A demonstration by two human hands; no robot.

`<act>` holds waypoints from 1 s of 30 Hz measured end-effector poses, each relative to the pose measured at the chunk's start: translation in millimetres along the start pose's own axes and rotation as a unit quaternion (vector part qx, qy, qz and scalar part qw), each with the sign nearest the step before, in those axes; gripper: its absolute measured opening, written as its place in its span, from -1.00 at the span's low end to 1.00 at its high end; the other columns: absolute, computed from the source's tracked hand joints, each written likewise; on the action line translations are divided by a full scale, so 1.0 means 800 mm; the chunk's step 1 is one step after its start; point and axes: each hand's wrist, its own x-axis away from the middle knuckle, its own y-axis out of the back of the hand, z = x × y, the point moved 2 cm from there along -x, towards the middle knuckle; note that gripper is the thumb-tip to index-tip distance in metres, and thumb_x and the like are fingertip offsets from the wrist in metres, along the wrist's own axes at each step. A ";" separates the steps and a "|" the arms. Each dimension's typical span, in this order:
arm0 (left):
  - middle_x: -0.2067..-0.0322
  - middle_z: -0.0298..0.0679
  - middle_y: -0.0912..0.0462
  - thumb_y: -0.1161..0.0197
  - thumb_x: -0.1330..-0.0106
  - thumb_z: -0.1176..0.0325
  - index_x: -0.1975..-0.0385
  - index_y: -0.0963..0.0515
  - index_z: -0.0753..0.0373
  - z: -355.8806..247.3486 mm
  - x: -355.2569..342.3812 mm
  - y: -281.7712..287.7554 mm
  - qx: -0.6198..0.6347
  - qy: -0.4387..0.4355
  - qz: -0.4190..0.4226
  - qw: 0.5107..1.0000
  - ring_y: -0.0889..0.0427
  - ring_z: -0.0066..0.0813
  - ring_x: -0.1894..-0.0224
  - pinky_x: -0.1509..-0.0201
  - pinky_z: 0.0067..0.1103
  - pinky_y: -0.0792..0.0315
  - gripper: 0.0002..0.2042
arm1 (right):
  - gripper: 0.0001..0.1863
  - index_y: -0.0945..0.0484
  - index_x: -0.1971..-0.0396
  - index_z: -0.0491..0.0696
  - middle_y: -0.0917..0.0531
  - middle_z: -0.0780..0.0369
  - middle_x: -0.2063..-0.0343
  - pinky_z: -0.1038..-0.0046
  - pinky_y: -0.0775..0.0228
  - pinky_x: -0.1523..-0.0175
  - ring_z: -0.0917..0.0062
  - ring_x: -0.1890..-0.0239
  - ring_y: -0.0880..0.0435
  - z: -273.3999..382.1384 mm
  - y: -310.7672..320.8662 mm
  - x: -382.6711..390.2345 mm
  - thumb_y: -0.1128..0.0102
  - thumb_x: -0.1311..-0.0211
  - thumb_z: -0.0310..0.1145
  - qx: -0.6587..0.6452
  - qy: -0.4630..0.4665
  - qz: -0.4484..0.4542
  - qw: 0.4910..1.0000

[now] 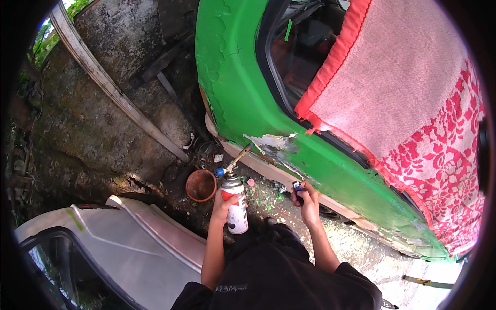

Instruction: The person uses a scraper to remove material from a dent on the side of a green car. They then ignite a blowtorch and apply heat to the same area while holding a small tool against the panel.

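My left hand point(222, 206) is wrapped round a white and red gas canister point(238, 217), held upright. Screwed on top is a blowtorch head point(230, 169) with a blue knob and a brass nozzle, which points up and right toward the lower side of a green car point(232, 82). No flame can be made out. A small dark blue lighter point(297, 192) is gripped in my right hand point(309, 204), apart from the torch. Ahead of both hands, the green paint is peeled and wrinkled around a bare grey and white patch point(276, 147).
A pink and red patterned cloth point(403, 98) covers the car's window area. Behind the torch stands a round terracotta pot point(201, 186). Green paint flakes point(266, 201) litter the ground. A silver car point(139, 243) sits close at left. A long pale metal strip point(121, 98) leans at the far left.
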 end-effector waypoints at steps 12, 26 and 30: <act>0.37 -0.16 -0.63 -0.40 -0.14 0.41 0.11 -0.46 0.32 0.005 -0.001 0.007 0.022 0.014 0.007 1.000 -0.69 -0.34 0.47 0.39 -0.41 -0.63 -0.65 | -0.91 -0.33 0.27 -0.08 -0.43 0.30 0.58 0.60 -0.03 0.49 0.72 0.58 -0.22 0.003 -0.004 0.004 0.10 -0.23 -0.51 -0.002 0.017 -0.012 1.000; 0.37 -0.13 -0.65 -0.39 -0.15 0.39 0.12 -0.48 0.32 0.010 0.007 -0.001 0.021 0.002 -0.012 1.000 -0.70 -0.31 0.48 0.39 -0.44 -0.62 -0.66 | -0.94 -0.34 0.30 -0.10 -0.40 0.31 0.58 0.60 -0.05 0.48 0.71 0.57 -0.23 0.001 -0.009 0.009 0.11 -0.24 -0.52 -0.012 0.016 -0.011 1.000; 0.38 -0.15 -0.64 -0.38 -0.17 0.40 0.10 -0.48 0.32 0.006 0.007 0.002 0.023 -0.003 -0.008 1.000 -0.70 -0.34 0.48 0.40 -0.44 -0.62 -0.67 | -0.94 -0.33 0.31 -0.09 -0.40 0.32 0.59 0.60 -0.06 0.48 0.71 0.57 -0.23 0.003 -0.009 0.009 0.12 -0.24 -0.53 -0.014 0.013 -0.021 1.000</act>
